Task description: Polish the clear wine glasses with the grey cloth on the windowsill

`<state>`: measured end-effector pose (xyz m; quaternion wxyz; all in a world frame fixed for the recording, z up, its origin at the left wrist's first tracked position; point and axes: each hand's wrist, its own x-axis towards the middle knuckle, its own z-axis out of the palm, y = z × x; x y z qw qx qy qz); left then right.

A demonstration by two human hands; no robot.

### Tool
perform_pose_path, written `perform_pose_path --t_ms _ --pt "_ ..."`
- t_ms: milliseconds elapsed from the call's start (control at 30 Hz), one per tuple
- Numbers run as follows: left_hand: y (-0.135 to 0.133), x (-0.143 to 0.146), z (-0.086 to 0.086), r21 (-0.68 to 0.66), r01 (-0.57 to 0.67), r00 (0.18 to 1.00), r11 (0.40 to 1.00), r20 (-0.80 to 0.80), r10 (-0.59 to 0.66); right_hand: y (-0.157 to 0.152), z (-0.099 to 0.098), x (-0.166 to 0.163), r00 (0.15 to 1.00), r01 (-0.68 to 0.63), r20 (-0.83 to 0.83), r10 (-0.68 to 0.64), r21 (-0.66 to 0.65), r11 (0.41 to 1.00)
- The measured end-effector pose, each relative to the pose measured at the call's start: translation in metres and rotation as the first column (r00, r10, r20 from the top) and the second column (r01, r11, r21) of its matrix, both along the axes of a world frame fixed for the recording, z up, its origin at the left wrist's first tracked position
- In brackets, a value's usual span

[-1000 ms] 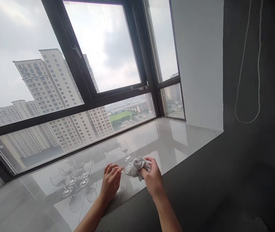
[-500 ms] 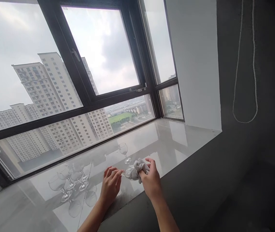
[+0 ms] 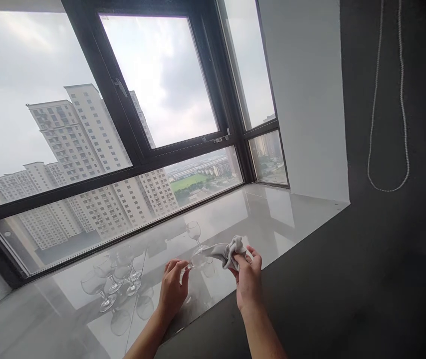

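Observation:
My left hand (image 3: 173, 288) is closed on the stem of a clear stemmed glass (image 3: 199, 259) held sideways above the glossy window sill (image 3: 273, 219). My right hand (image 3: 248, 279) is closed on a grey cloth (image 3: 231, 249). One end of the cloth reaches into the bowl of the held glass. Another clear glass (image 3: 194, 232) stands upright on the sill just behind the held one.
Several more stemmed glasses (image 3: 113, 279) stand grouped on the sill to the left. A black-framed window (image 3: 138, 149) runs along the back. A white wall closes the sill on the right, and a bead cord (image 3: 387, 184) hangs on the dark wall.
My right hand has drawn to the right with the cloth, pulling it partly out of the glass bowl. My left hand has held the stem nearly still.

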<state>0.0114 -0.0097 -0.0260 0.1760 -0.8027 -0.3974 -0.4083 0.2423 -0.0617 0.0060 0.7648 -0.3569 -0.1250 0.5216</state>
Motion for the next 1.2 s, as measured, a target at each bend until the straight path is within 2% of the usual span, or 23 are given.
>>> perform_pose_path --t_ms 100,200,300,367,433,533,600,700,800,867,1000,1100,1200 --pt "0.004 -0.006 -0.008 -0.085 -0.031 0.984 0.996 0.174 0.045 0.002 -0.006 0.002 0.996 0.086 -0.018 -0.086 0.012 0.996" --pt "0.004 -0.009 -0.009 -0.165 -0.027 0.947 0.986 0.312 0.078 0.007 -0.017 0.0 0.995 0.094 0.029 -0.093 -0.014 0.995" --pt "0.002 -0.008 -0.004 -0.314 0.101 0.895 0.944 0.443 0.052 0.013 -0.025 -0.01 0.993 0.043 0.109 -0.04 -0.026 0.999" --pt "0.003 -0.007 -0.001 -0.437 0.289 0.824 0.852 0.566 0.011 0.014 -0.027 -0.018 0.983 0.007 0.183 -0.004 -0.015 1.0" --pt "0.004 -0.007 -0.001 -0.504 0.477 0.714 0.72 0.7 0.017 0.014 -0.027 -0.027 0.962 -0.036 0.272 0.035 -0.001 0.999" --pt "0.007 -0.006 -0.001 -0.483 0.665 0.536 0.57 0.84 0.086 0.013 -0.028 -0.042 0.92 -0.113 0.38 0.102 0.009 0.994" --pt "0.006 -0.005 0.0 -0.43 0.733 0.441 0.527 0.89 0.113 0.012 -0.03 -0.053 0.897 -0.194 0.409 0.167 0.025 0.981" --pt "0.004 -0.002 0.005 -0.389 0.776 0.377 0.496 0.917 0.128 0.011 -0.031 -0.066 0.88 -0.349 0.358 0.311 0.043 0.936" --pt "0.004 -0.001 0.007 -0.406 0.761 0.39 0.507 0.91 0.144 0.007 -0.027 -0.067 0.882 -0.425 0.244 0.403 0.043 0.904" --pt "0.006 -0.002 0.006 -0.456 0.706 0.454 0.542 0.878 0.148 0.004 -0.021 -0.059 0.905 -0.403 0.173 0.389 0.051 0.914" --pt "0.009 -0.002 0.004 -0.553 0.539 0.637 0.636 0.761 0.122 0.003 -0.012 -0.03 0.972 -0.232 0.059 0.229 0.044 0.972" --pt "0.009 0.001 0.002 -0.565 0.418 0.727 0.711 0.678 0.112 0.006 -0.009 -0.01 0.995 -0.1 0.009 0.1 0.036 0.994" --pt "0.01 0.002 -0.002 -0.584 0.37 0.779 0.722 0.619 0.102 0.008 -0.009 0.002 0.999 -0.019 -0.037 0.021 0.042 0.999"
